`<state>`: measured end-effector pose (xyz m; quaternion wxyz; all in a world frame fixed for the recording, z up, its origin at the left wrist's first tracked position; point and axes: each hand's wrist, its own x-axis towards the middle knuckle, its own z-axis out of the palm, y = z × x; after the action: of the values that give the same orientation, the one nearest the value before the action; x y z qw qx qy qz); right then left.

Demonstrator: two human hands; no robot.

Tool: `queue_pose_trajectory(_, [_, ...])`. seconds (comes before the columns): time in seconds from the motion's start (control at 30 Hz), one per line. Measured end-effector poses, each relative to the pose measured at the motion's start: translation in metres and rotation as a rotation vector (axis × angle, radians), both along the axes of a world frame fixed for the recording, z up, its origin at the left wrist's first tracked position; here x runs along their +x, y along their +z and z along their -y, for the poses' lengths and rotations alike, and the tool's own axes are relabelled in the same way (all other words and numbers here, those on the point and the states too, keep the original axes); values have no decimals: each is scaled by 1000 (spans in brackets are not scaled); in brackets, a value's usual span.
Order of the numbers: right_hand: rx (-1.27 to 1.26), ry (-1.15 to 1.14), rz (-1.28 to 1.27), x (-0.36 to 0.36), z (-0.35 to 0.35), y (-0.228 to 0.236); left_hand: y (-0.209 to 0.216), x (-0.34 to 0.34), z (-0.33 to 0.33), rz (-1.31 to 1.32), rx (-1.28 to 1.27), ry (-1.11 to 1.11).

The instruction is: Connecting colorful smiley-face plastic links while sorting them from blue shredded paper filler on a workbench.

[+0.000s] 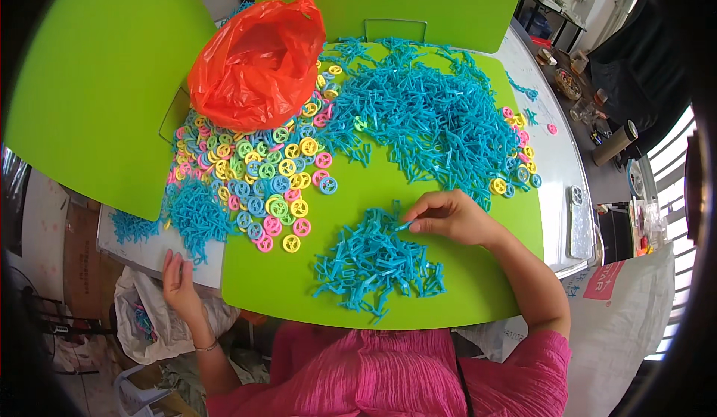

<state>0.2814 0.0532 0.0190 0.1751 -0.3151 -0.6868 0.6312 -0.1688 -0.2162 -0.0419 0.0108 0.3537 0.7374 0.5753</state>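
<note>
My right hand (448,215) is closed in a pinch over a near pile of small turquoise forked plastic pieces (377,260). Its thumb and forefinger grip one turquoise plastic piece (404,226), partly hidden by the fingertips. At the table's near left edge, my left hand (179,284) is open with its fingers loosely stretched out, and nothing shows in it. Just beyond its fingertips lies another heap of turquoise pieces (197,214). Below that hand is a white sack (160,346) with some small coloured pieces inside.
A large turquoise heap (433,111) covers the far part of the green board (478,282). Many small coloured plastic wheels (287,167) lie to its left, below a red plastic bag (258,73). More wheels (523,156) lie at the right. Green panels (97,81) stand behind and left.
</note>
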Motion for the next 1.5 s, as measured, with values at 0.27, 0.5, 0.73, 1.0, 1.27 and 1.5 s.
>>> queue_pose_trajectory(0.27, [357, 241, -33, 11, 0, 8, 76, 120, -128, 1189, 241, -956])
queue_pose_trajectory(0.5, [390, -17, -54, 8, 1, 9, 95, 226, -228, 1505, -121, -1281])
queue_pose_trajectory(0.73, [735, -421, -81, -22, 14, 17, 66, 244, -242, 1377, -108, -1213])
queue_pose_trajectory(1.0, [144, -440, -233, -19, 4, -1, 76, 246, -236, 1485, -162, -1211])
queue_pose_trajectory(1.27, [665, -611, 112, 3, -23, 23, 72, 212, -248, 1431, -92, -1040])
queue_pose_trajectory(1.5, [1115, -133, 253, -11, -41, -4, 56, 174, -260, 1439, -79, -931])
